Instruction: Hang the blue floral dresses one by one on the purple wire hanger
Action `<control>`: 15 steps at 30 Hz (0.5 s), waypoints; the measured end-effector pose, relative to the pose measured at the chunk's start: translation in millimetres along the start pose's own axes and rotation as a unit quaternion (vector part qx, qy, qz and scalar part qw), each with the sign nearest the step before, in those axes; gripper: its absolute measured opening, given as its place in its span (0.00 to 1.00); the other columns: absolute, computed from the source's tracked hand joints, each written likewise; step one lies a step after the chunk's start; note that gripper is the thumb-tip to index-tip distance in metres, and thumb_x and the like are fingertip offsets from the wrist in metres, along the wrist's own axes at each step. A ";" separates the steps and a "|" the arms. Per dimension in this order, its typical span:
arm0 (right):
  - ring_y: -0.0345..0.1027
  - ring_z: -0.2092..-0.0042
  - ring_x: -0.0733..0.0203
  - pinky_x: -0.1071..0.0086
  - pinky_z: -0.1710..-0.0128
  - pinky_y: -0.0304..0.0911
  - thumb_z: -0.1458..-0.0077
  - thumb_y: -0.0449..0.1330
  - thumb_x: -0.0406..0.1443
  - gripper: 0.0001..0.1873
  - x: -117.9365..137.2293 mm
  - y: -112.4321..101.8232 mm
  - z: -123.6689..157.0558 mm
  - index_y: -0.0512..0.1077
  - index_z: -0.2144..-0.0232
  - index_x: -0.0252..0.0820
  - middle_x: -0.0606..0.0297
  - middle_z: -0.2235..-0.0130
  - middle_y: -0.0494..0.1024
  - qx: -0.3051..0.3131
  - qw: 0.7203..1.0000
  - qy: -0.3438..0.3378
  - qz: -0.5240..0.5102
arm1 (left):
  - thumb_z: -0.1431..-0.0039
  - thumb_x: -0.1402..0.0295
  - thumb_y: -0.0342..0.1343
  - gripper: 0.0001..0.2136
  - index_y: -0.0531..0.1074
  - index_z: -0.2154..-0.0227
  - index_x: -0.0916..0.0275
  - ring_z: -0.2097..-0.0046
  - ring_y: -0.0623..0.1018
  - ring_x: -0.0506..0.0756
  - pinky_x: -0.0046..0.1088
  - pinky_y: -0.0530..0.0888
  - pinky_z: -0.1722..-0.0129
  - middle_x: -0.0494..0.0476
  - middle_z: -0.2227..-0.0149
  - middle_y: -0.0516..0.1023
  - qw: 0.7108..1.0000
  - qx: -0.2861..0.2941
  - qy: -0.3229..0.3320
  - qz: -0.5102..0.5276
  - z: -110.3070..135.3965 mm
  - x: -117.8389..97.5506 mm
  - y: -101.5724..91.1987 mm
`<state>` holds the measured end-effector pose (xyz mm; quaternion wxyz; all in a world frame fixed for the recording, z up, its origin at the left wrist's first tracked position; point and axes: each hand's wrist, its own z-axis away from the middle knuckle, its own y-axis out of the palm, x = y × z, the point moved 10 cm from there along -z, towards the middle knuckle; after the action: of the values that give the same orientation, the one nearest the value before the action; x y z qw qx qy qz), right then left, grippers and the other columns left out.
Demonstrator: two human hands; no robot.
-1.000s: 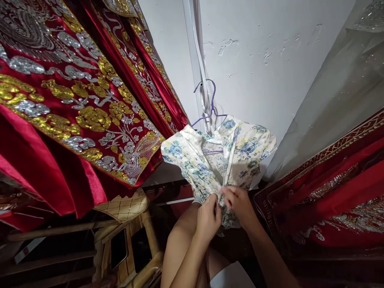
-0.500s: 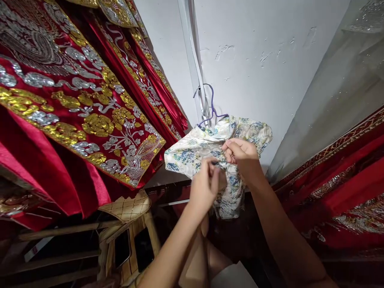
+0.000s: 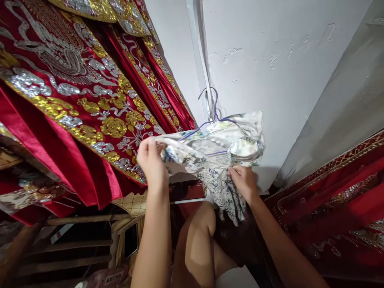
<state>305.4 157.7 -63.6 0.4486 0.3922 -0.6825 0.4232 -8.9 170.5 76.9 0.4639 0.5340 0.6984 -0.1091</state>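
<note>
A floral shirt point(image 3: 214, 172), white with blue and yellow flowers, hangs on a purple clothes hanger point(image 3: 216, 106) against the wall. Its front is spread apart, and the lower bar of the hanger shows inside. My left hand point(image 3: 152, 158) is closed on the shirt's edge, pulling it out to the left; the fingertips are partly hidden. Lower down on the right, my right hand point(image 3: 243, 182) pinches the other side of the shirt. Below my hands the hem dangles in crumpled folds.
Red embroidered cloth point(image 3: 114, 126) with gold and silver sequins hangs at left. Another red cloth point(image 3: 333, 208) is at right. A bamboo chair point(image 3: 117, 236) with a phone point(image 3: 131, 240) on it stands lower left. White wall point(image 3: 255, 52) is behind, with a pale vertical strip point(image 3: 198, 44).
My left hand has moved left and up, drawing the shirt's edge outward. My right hand has dropped lower on the shirt. The shirt's front has opened, baring more of the hanger.
</note>
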 end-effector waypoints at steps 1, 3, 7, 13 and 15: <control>0.50 0.80 0.66 0.68 0.78 0.44 0.48 0.57 0.44 0.18 -12.9 1.4 9.0 0.67 0.85 0.42 0.72 0.86 0.57 0.010 1.000 0.016 -0.021 | 0.36 0.73 0.54 0.08 0.69 0.73 0.62 0.72 0.70 0.48 0.23 0.69 0.67 0.48 0.74 0.70 0.994 -0.044 -0.078 0.058 -2.6 28.0 -21.4; 0.49 0.82 0.66 0.69 0.79 0.44 0.47 0.58 0.45 0.17 -33.9 2.9 30.3 0.69 0.82 0.42 0.73 0.87 0.57 0.019 0.995 0.051 -0.080 | 0.36 0.74 0.52 0.10 0.67 0.74 0.63 0.76 0.69 0.47 0.22 0.70 0.69 0.47 0.77 0.68 0.956 -0.094 -0.240 0.141 14.2 87.6 -46.6; 0.49 0.81 0.67 0.70 0.78 0.50 0.45 0.59 0.45 0.22 -70.0 8.4 79.5 0.62 0.86 0.45 0.73 0.86 0.56 0.007 0.958 0.127 -0.256 | 0.34 0.78 0.46 0.11 0.67 0.72 0.63 0.75 0.73 0.48 0.21 0.73 0.69 0.50 0.77 0.71 0.869 -0.144 -0.425 0.209 93.5 167.5 -57.8; 0.45 0.82 0.69 0.70 0.79 0.48 0.51 0.63 0.51 0.25 -134.6 33.4 144.5 0.62 0.87 0.44 0.74 0.87 0.54 0.065 0.921 0.234 -0.304 | 0.35 0.78 0.48 0.09 0.71 0.70 0.64 0.68 0.78 0.48 0.23 0.75 0.59 0.53 0.71 0.75 0.846 -0.128 -0.457 0.241 153.4 183.6 -49.4; 0.45 0.83 0.69 0.70 0.81 0.47 0.53 0.65 0.52 0.25 -142.3 42.2 149.1 0.65 0.87 0.42 0.74 0.88 0.55 0.109 0.937 0.239 -0.229 | 0.38 0.74 0.55 0.04 0.71 0.69 0.64 0.66 0.77 0.49 0.24 0.74 0.58 0.52 0.70 0.75 0.855 -0.046 -0.435 0.280 150.9 163.5 -32.8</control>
<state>266.2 55.4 -243.1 0.6379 0.4719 -0.3963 0.4619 43.6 164.9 -141.7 0.7549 0.5835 0.2508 -0.1634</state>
